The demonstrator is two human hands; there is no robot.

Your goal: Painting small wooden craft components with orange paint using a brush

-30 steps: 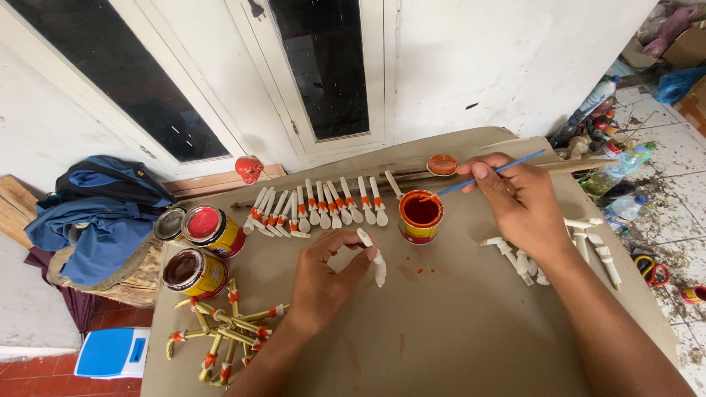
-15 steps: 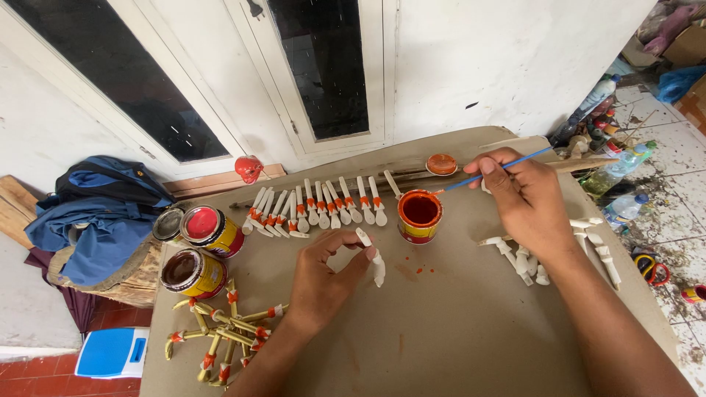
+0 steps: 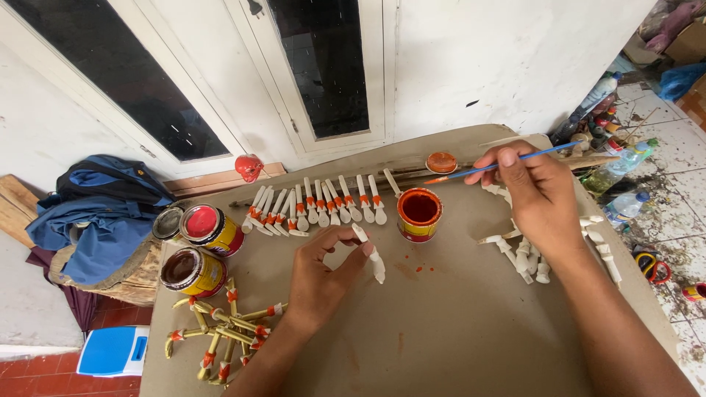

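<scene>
My left hand (image 3: 323, 276) pinches a small white carved wooden piece (image 3: 371, 255) over the brown cardboard work surface (image 3: 456, 331). My right hand (image 3: 535, 192) holds a thin blue paintbrush (image 3: 507, 163), its orange-tipped bristles pointing left near a round orange lid (image 3: 441, 162). An open can of red-orange paint (image 3: 419, 213) stands between the hands. Behind it lies a row of white pieces with orange bands (image 3: 316, 206). Unpainted white pieces (image 3: 526, 257) lie under and beside my right wrist.
Three paint cans (image 3: 195, 250) stand at the left edge, with yellow and orange painted pieces (image 3: 220, 331) below them. A blue jacket (image 3: 103, 213) lies at far left. Bottles and clutter (image 3: 614, 176) crowd the floor at right. White wall and door behind.
My right hand has lifted the brush slightly up and to the right, away from the paint can. My left hand keeps the white piece in the same spot.
</scene>
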